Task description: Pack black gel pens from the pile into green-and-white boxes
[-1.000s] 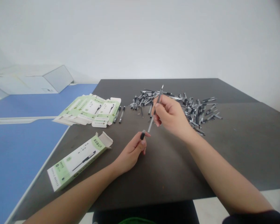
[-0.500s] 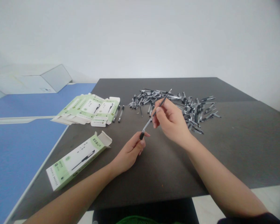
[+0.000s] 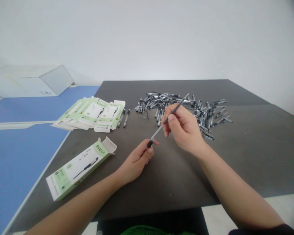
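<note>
Between the fingers of my left hand (image 3: 139, 158) is a pen barrel (image 3: 150, 143). Its black end shows with a clear collar, and the rest is hidden by the hand. My right hand (image 3: 182, 129) pinches a slim pen refill (image 3: 172, 112), pale at its lower part and dark higher up, with a thin tip pointing up and right. The refill slants down to the barrel's collar and meets it; how deep it sits inside, I cannot tell. Behind my right hand lies a loose pile of clear and black pens (image 3: 159, 101).
An open green and white pen box (image 3: 79, 169) lies left of my left hand. Several flattened boxes (image 3: 88, 112) overlap farther back, beside two separate pens (image 3: 126, 118). A large white carton (image 3: 26, 81) stands on the blue table (image 3: 19, 153). The dark table (image 3: 254, 156) stretches right.
My right hand has shifted slightly right, and the refill's tip now reaches farther right. My left hand stays almost in place around the barrel. The view has moved a little.
</note>
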`<state>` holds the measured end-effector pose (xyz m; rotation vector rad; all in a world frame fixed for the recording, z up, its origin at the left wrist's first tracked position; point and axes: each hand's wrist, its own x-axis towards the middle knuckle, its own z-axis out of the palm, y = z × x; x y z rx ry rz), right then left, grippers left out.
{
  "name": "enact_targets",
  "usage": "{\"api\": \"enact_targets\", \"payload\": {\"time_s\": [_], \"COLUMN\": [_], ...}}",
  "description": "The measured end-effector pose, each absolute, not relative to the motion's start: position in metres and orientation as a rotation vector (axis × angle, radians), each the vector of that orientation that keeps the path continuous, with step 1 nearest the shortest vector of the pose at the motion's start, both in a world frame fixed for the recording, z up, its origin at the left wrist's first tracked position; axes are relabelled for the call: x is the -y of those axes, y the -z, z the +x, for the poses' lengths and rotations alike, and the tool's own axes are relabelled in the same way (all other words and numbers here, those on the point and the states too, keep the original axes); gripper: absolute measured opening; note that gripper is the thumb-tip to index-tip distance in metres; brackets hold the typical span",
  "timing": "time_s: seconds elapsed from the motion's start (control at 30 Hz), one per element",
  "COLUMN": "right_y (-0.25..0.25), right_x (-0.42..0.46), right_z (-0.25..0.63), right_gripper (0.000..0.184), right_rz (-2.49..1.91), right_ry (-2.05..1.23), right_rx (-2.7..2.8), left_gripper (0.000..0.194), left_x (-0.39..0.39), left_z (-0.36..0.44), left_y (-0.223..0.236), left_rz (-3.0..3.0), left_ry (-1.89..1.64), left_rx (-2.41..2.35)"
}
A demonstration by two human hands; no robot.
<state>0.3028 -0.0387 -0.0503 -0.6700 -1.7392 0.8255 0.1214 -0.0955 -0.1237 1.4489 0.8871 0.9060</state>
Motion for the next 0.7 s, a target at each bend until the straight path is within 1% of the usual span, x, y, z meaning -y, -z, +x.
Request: {"api": "enact_targets", "payload": {"time_s": [0.33, 0.43, 0.7], "right_y": [0.0495, 0.0509, 0.0473], "right_x": [0.0415, 0.0415, 0.0428], "right_z": [0.3033, 0.3038, 0.3056], "right_gripper": [0.018, 0.017, 0.020], "right_rz": [-0.631, -0.636, -0.608], "right_ry": [-0.779, -0.791, -0.740], "right_rx": [1.727, 1.753, 1.705], "left_gripper": [0.035, 0.032, 0.028], "left_x": [0.0962, 0.0972, 0.0966], "left_z": [0.1193, 0.1200, 0.1204], "left_y": [0.1242, 0.1230, 0.1237], "left_rz": [1.479, 1.495, 1.450], "left_ry": [-0.870, -0.877, -0.887], "left_rx": [-0.895, -0.884, -0.851]}}
